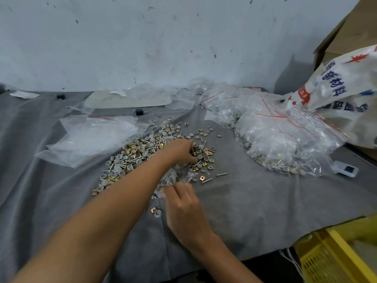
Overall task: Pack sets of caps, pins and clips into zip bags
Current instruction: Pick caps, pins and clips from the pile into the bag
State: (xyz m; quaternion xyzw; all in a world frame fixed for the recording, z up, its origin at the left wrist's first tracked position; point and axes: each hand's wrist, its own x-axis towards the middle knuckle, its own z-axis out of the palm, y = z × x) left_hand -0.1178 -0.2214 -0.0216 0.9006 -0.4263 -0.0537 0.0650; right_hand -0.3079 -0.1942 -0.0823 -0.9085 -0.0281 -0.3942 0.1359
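A loose heap of grey caps, metal pins and gold square clips [142, 152] is spread over the grey cloth [255, 201] at the middle. My left hand [181, 150] reaches into the right side of the heap, its fingers curled and pinching small parts. A small clear zip bag [179, 176] with some parts inside lies just in front of it. My right hand [183, 207] pinches the near edge of that bag with fingers and thumb.
Empty zip bags [91, 135] lie stacked at the left. A big mound of filled bags [285, 139] covers the right. A printed white sack [342, 94] and cardboard box stand far right. A yellow crate [336, 256] sits at the lower right corner.
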